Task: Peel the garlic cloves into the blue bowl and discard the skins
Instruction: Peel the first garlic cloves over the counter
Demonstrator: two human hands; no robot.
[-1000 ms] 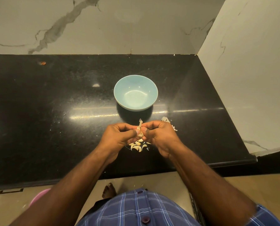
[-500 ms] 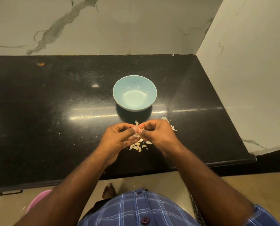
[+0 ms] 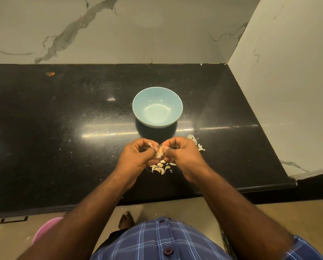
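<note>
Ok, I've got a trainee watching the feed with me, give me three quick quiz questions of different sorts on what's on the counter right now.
1. True or false: the round light-blue ceramic bowl already holds peeled cloves.
2. Multiple choice: the loose pale garlic cloves on the glossy black stone counter lie (a) inside the bowl, (b) just below the hands, nearer the person than the bowl, (c) against the back wall.
3. Fill in: the left hand and the right hand together pinch one ____.

Key
1. False: the bowl looks empty.
2. b
3. A garlic piece with papery skin; more torn white skins lie beside the right hand.
</note>
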